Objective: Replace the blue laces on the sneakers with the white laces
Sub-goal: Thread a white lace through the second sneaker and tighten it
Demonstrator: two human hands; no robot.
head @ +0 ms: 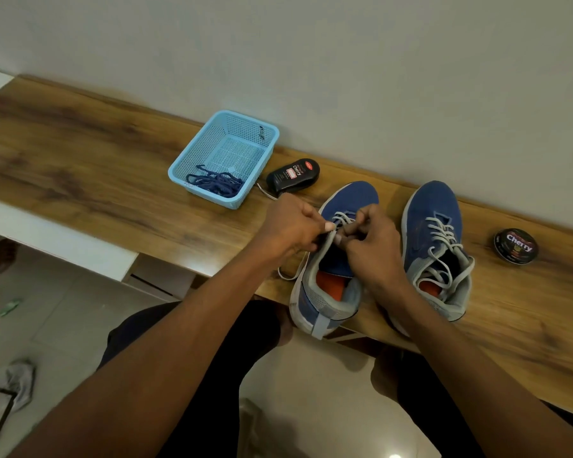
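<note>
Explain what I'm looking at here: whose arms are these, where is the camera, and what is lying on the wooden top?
There is no machine. A person wears one wide-angle camera on the head, looking down at their own arms, so the single picture is their own view.

On the wooden bench stand two blue sneakers. The right sneaker is already laced in white. The left sneaker is being laced: the left hand and the right hand both pinch its white lace near the eyelets.

The blue laces, already removed, lie in the light blue basket. Beside the basket lies a black Cherry polish bottle, and at the far right sits a round Cherry polish tin.
</note>
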